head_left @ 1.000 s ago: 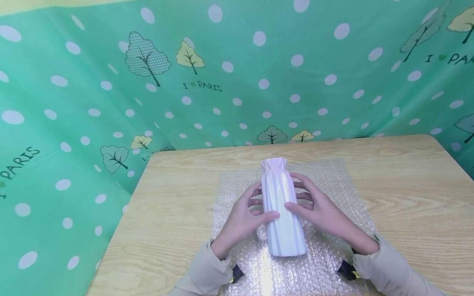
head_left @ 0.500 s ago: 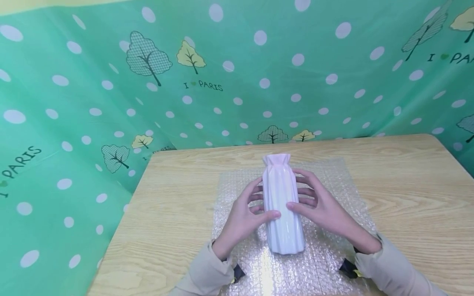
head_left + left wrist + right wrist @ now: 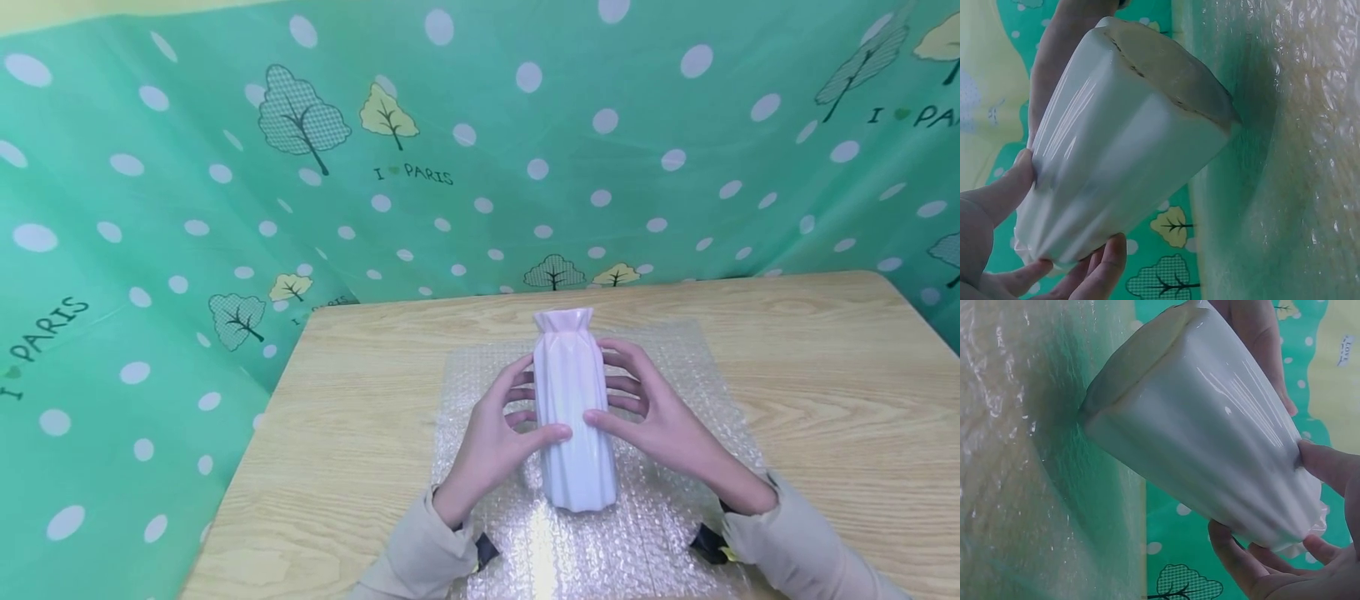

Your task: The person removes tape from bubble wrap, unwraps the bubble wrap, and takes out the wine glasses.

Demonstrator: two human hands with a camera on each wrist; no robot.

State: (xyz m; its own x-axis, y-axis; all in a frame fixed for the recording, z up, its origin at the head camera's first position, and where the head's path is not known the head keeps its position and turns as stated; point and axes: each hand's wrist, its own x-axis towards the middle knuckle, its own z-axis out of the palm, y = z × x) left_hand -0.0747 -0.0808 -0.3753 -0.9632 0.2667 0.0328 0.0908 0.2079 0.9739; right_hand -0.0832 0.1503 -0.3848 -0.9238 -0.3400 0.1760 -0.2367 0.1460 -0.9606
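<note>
Between both hands is a glossy pleated vase (image 3: 576, 417), pinkish white at its gathered neck and pale blue lower down. My left hand (image 3: 498, 433) grips its left side, thumb on the near face and fingers round the back. From the right, my right hand (image 3: 652, 417) holds it the same way. The vase is tilted, and both wrist views show its flat base (image 3: 1172, 69) raised off the bubble wrap (image 3: 1010, 487). Parts of the fingers behind the vase are hidden.
A sheet of bubble wrap (image 3: 517, 533) lies flat under the vase on the wooden table (image 3: 322, 467). Behind the table hangs a green curtain (image 3: 450, 100) with white dots and printed trees. Dark bands (image 3: 708, 543) sit at the sleeve cuffs.
The vase has moved slightly up and away in the head view, and its neck opening has tipped a little more upright. Both hands keep their hold and move with it.
</note>
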